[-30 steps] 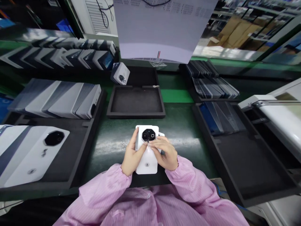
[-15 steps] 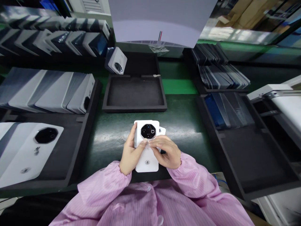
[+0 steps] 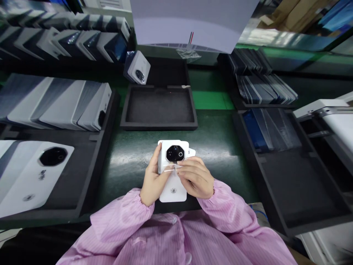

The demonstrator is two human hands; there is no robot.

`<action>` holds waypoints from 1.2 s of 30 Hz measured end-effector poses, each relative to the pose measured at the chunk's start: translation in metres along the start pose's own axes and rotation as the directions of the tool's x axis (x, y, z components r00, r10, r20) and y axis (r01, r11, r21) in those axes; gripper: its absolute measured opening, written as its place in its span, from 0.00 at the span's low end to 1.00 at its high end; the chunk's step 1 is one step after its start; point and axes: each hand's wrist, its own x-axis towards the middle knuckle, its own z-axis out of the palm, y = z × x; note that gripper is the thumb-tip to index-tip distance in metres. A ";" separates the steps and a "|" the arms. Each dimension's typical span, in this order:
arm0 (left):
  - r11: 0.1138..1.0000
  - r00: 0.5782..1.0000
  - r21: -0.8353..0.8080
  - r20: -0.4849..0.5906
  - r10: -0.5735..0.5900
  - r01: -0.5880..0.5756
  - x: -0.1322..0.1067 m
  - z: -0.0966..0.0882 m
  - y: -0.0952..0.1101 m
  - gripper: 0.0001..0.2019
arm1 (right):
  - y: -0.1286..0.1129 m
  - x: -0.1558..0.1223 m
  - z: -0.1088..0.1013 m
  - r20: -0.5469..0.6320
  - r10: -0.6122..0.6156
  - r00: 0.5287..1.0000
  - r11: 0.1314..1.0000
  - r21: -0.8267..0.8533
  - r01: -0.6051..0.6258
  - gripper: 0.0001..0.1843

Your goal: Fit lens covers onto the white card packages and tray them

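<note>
One white rectangular phone [image 3: 173, 188] is in hand, back face up, w/ one black octagonal camera module [image 3: 174, 153] at its far end. It sits low-centre in view, just over the dark green table mat [image 3: 220, 147]. Its long axis runs near-to-far, camera end pointing away from the person. A second white piece shows behind its right edge; can't tell what it is.

The left hand [image 3: 153, 180] wraps the phone's left edge, fingers closed on it and thumb across the face. The right hand [image 3: 197, 178] has its fingertips drawn together just below the camera, pinching what looks like a thin clear strip [image 3: 168, 169], prob. film; view is too small to be sure.

Around it:
- One black foam tray [image 3: 158, 126] beyond the phone.
- One white phone propped at a tilt [image 3: 138, 70] at the tray's far-left corner.
- Approx. four white phones leaning in a row [image 3: 68, 106] to the left.
- One large white phone lying flat [image 3: 33, 176] at near left.
- Dark sleeves fanned in stacks [image 3: 264, 88] to the right.
</note>
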 end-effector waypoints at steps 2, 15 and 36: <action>1.000 1.000 -0.003 -0.002 0.004 -0.004 0.000 0.000 0.000 0.33 | 0.001 -0.001 0.000 -0.012 -0.005 1.000 1.000 -0.006 0.004 0.14; 0.999 0.999 0.018 -0.006 0.037 -0.037 -0.001 0.000 -0.001 0.33 | -0.001 0.003 -0.002 -0.034 -0.006 0.999 0.999 -0.038 0.004 0.14; 0.998 0.998 0.014 0.001 0.058 -0.058 -0.002 0.000 0.000 0.32 | -0.003 0.008 -0.004 -0.032 -0.020 0.999 0.998 -0.064 0.018 0.13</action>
